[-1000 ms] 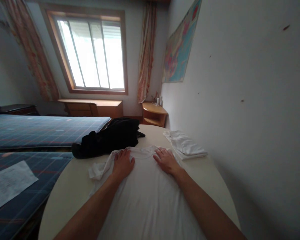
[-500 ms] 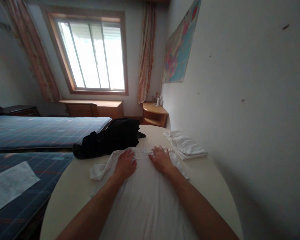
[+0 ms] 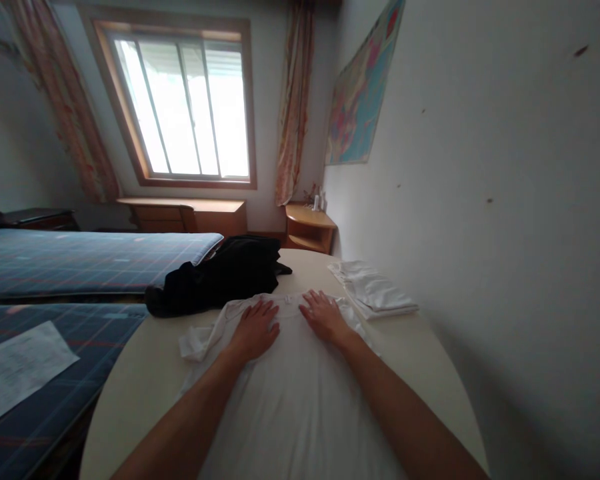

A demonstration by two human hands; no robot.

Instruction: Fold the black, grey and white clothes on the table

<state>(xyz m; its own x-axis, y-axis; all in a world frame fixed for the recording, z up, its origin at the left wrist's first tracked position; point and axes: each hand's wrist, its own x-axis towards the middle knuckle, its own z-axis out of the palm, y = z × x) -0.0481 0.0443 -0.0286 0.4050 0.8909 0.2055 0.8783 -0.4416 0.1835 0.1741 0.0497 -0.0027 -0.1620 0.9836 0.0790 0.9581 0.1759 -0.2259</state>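
Observation:
A white T-shirt (image 3: 293, 393) lies spread out on a round cream table (image 3: 125, 400), its collar at the far side and its body running toward me. My left hand (image 3: 257, 327) rests flat on the shirt left of the collar, fingers apart. On the collar's right side, my right hand (image 3: 325, 317) lies with its fingers spread on the cloth. Neither hand grips anything. One short sleeve sticks out to the left past my left wrist; the right sleeve is partly hidden by my right forearm.
Black clothing (image 3: 225, 273) is heaped at the table's far left. A folded white garment (image 3: 373, 290) lies at the far right, near the wall (image 3: 505, 267). Left of the table are plaid mattresses (image 3: 90, 260), one with a paper sheet (image 3: 25, 367) on it.
My left hand has slid slightly to the right over the shirt, toward the collar. My right hand has shifted only a little, and the shirt stays in place.

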